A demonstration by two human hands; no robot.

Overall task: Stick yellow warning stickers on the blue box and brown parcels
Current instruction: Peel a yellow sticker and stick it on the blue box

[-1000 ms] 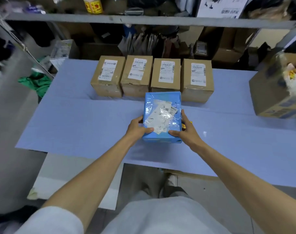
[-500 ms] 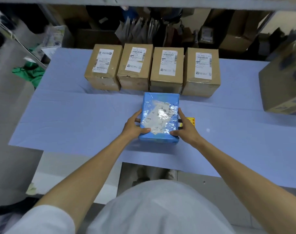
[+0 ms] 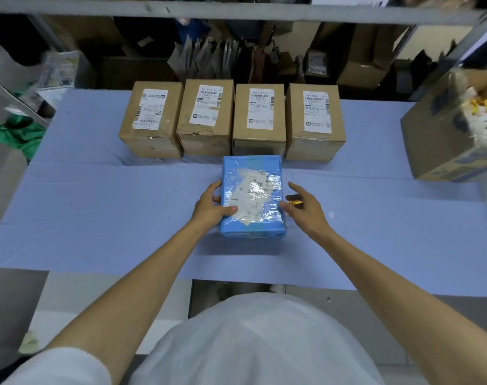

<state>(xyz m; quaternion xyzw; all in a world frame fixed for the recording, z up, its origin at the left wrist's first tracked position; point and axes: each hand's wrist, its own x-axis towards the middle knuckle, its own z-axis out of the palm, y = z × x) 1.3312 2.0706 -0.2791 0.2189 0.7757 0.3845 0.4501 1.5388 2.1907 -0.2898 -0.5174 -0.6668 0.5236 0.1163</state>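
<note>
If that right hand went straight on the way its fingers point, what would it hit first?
Probably the right side of the blue box, since the open right hand angles toward it; depth is hard to judge.

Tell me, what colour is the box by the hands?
The box is blue, with a white label; head view shows it.

This looks like a packing room or storeroom. Four brown parcels [image 3: 259, 120] with white mailing labels [image 3: 206, 105] stand in a row on a long blue table [image 3: 98, 204], with a taped blue box [image 3: 252, 233] just in front. Behind them, under a metal shelf [image 3: 236, 9], are more cardboard boxes [image 3: 359, 70].
</note>
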